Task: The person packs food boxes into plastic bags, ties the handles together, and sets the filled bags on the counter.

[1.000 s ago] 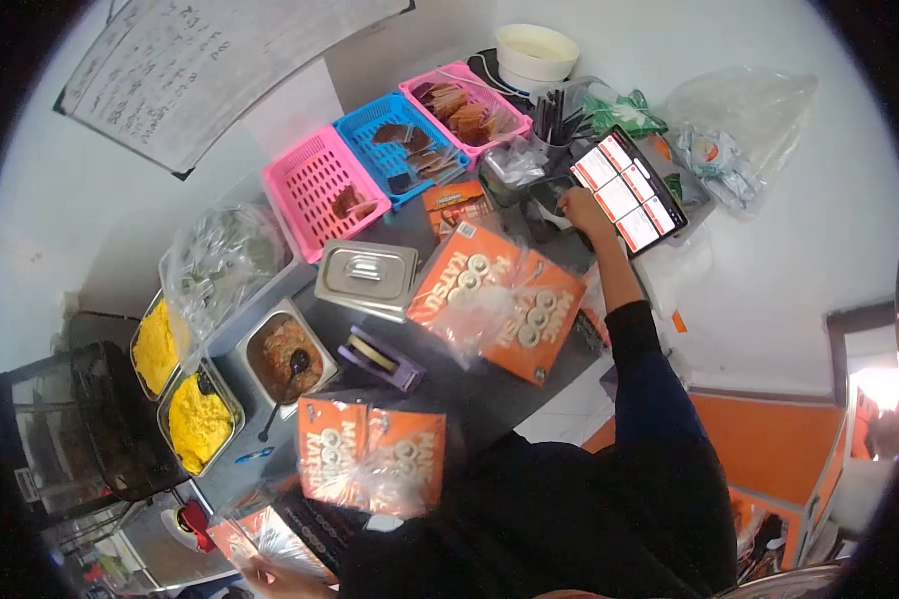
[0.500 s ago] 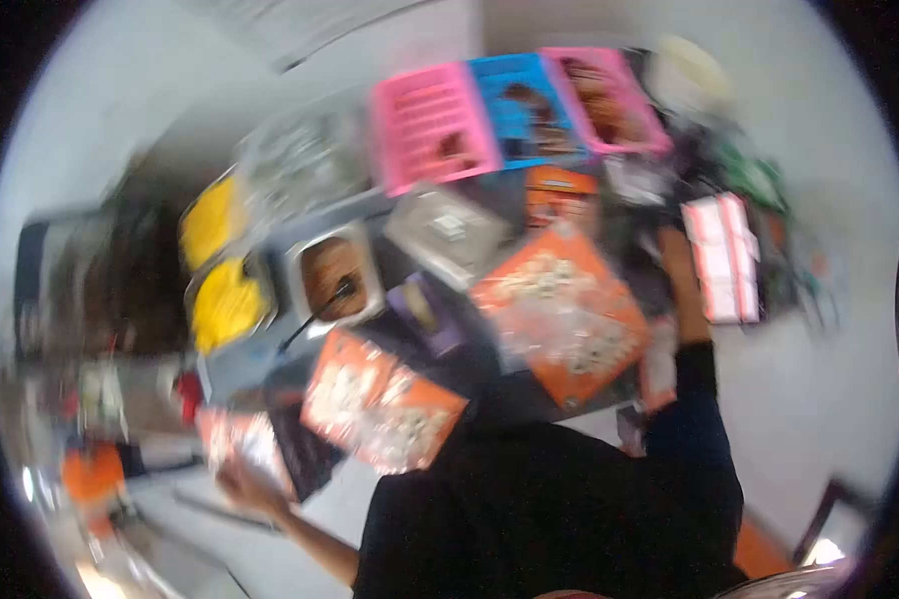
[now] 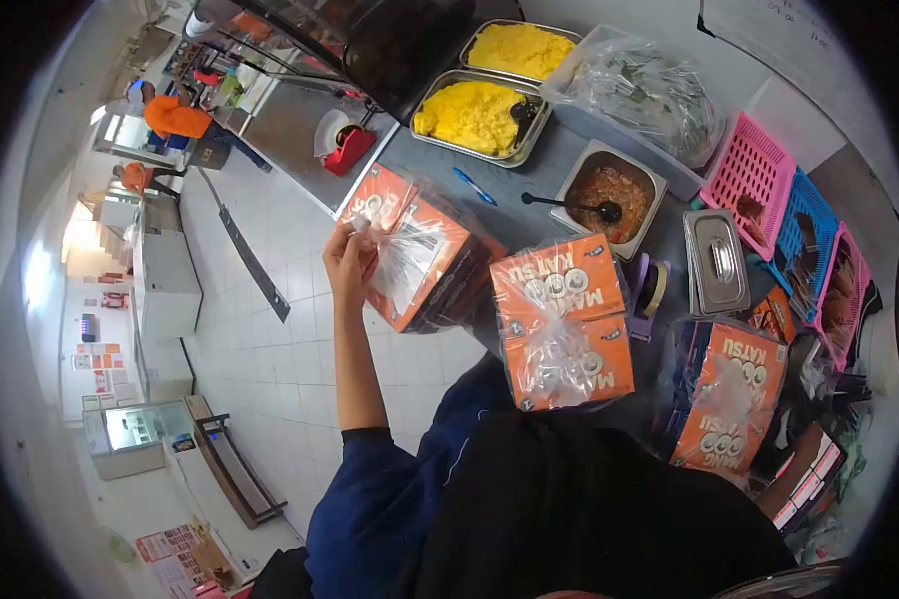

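Note:
My left hand [image 3: 351, 262] pinches the gathered clear plastic at the top of a bag of orange boxes [image 3: 425, 250]. That bag is at the counter's left edge, above the tiled floor. Beside it, a second tied bag of orange boxes [image 3: 559, 329] stands close to my body, and a third bag of boxes [image 3: 729, 399] sits farther right. A brown shape by the pink-and-white lit item [image 3: 809, 484] looks like my right forearm [image 3: 784, 469]; its fingers are hidden.
Trays of yellow food [image 3: 474, 118], a pan of red sauce with a black ladle [image 3: 614, 190], a lidded steel pan [image 3: 719, 262] and a tub of bagged greens [image 3: 639, 95] line the counter. Baskets [image 3: 754, 180] stand at right. A person in orange [image 3: 177, 117] is far left.
The view has swung left and sharpened. My left hand now shows on the bag's gathered top. My right hand, earlier beside the pink-and-white item, is mostly out of sight.

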A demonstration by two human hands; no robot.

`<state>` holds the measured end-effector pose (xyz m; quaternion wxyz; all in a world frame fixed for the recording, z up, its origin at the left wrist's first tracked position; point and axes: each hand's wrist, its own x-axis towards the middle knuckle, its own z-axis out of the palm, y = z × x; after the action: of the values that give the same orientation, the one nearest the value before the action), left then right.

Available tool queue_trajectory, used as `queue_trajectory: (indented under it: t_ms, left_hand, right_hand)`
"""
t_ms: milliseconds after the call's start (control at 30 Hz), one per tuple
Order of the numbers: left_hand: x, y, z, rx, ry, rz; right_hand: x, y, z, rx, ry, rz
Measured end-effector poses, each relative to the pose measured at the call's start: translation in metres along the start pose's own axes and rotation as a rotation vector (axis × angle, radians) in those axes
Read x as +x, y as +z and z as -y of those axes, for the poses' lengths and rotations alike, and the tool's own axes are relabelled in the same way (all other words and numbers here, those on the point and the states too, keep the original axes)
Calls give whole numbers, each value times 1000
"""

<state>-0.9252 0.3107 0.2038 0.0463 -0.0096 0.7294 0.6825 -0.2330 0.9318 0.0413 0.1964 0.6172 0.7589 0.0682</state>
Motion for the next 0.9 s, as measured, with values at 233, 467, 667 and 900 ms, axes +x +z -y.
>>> queue_trajectory:
  t_ms: [233, 467, 667, 900]
  left_hand:
    - [35, -36, 13, 30, 39, 327]
    - [61, -51, -1, 78, 10, 671]
    - [88, -56, -6, 59, 1, 1006]
    - [102, -55, 6, 40, 294, 1111]
  right_hand:
    - [-68, -135, 41, 199, 171, -397]
    - [-340, -325, 452, 1293, -1029, -267]
    - [-436, -316, 664, 1610, -1186, 98]
    - [-443, -319, 671, 1698, -1081, 165]
